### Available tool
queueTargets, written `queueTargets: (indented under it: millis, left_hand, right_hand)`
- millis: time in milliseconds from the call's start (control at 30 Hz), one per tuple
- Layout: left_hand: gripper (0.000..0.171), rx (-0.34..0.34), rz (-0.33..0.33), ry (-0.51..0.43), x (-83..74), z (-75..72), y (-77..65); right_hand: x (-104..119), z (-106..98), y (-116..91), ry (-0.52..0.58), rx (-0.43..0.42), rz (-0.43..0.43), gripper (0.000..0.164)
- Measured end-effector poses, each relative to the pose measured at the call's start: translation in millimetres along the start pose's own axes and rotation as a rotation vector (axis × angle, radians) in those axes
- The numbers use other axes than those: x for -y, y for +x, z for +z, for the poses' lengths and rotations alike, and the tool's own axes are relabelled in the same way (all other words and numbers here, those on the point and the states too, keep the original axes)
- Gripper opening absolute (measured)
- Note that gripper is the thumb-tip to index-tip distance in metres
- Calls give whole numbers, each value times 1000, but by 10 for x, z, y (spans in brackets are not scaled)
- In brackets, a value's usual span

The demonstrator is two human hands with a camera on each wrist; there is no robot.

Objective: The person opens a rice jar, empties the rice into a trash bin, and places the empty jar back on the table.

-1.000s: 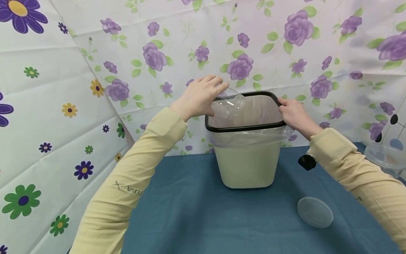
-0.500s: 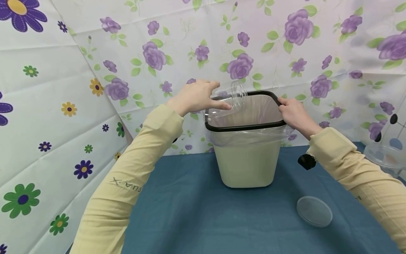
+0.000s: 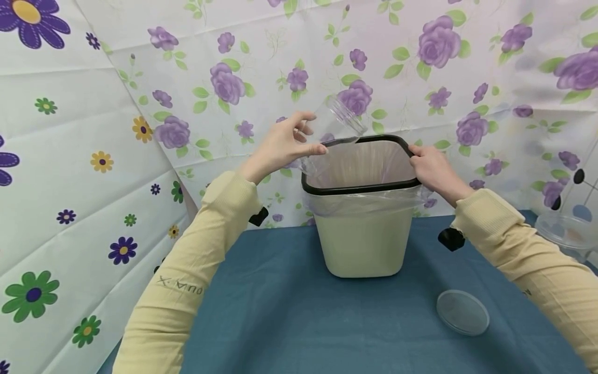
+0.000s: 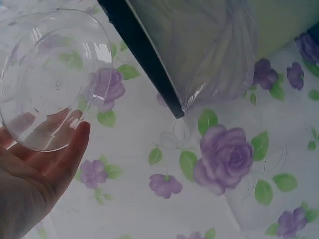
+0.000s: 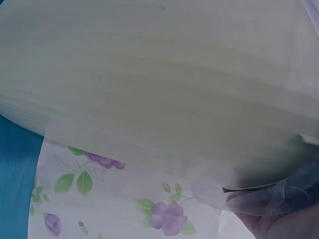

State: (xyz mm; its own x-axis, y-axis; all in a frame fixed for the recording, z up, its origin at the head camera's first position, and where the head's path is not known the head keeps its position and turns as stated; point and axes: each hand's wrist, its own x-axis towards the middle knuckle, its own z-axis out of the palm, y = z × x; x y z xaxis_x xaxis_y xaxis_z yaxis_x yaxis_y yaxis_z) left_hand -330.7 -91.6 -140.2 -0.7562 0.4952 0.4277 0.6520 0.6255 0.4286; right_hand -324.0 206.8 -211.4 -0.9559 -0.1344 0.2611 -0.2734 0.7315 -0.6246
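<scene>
My left hand (image 3: 282,143) holds a clear plastic jar (image 3: 337,123) over the left side of the bin's rim, fingers and thumb around its body. The jar is tilted, its threaded neck pointing up and right; in the left wrist view the round base of the jar (image 4: 57,74) faces the camera. The cream bin (image 3: 366,241) stands upright with a black rim ring (image 3: 362,190) and a see-through liner (image 3: 369,204) folded over its edge. My right hand (image 3: 434,169) grips the rim at its right corner. In the right wrist view the bin's wall (image 5: 149,94) fills most of the picture.
A clear round lid (image 3: 462,312) lies on the blue tablecloth (image 3: 299,322), front right of the bin. At the far right stands a clear rack-like stand (image 3: 567,231). A flowered backdrop (image 3: 261,52) rises close behind the bin.
The jar has turned in my left hand from neck pointing down into the bin to neck pointing up and right. The left hand has shifted slightly left; the right hand stays on the rim.
</scene>
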Motion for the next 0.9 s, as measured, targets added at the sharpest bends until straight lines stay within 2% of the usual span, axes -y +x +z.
queueTargets:
  millis: [167, 400, 567, 667, 800, 900]
  left_hand:
    - [65, -61, 13, -102, 39, -15, -45]
    - [72, -65, -66, -147, 33, -24, -76]
    - [74, -57, -97, -151, 2, -16, -55]
    - [79, -46, -90, -118, -12, 1, -44]
    - [86, -58, -38, -10, -39, 18, -23]
    - [85, -73, -20, -1, -78, 13, -2]
  right_hand:
    - [-8, -7, 7, -4, -2, 1, 47]
    - [-13, -2, -5, 12, 11, 0, 47]
    - [-25, -7, -6, 21, 12, 3, 47]
    - [-26, -12, -7, 21, 4, 4, 48]
    - [-10, -7, -9, 20, 13, 6, 47]
    - [-8, -3, -4, 17, 13, 4, 47]
